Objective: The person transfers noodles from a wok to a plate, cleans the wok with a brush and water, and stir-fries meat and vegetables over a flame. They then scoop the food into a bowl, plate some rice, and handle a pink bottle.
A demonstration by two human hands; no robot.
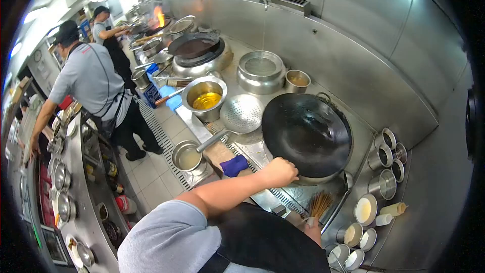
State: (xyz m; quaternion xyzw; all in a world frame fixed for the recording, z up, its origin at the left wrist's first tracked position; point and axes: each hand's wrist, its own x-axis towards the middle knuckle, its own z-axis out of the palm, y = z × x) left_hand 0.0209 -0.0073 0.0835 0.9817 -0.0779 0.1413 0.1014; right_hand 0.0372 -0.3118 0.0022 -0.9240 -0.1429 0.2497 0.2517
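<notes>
- On the wok (305, 134), the left hand (279, 172) gripped the near edge (likely heavy, rigid).
- Nearby, the right hand (312, 230) held a probably light, springy bamboo brush (320, 204) by its base.

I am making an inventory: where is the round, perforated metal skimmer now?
In the head view, the skimmer lies near the centre, left of the large black wok and right of the metal pot of yellow liquid.

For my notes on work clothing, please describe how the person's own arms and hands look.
A short grey sleeve ends above the bare left forearm; the left hand has no visible glove or wristband. The right hand, partly hidden, looks ungloved too.
</notes>
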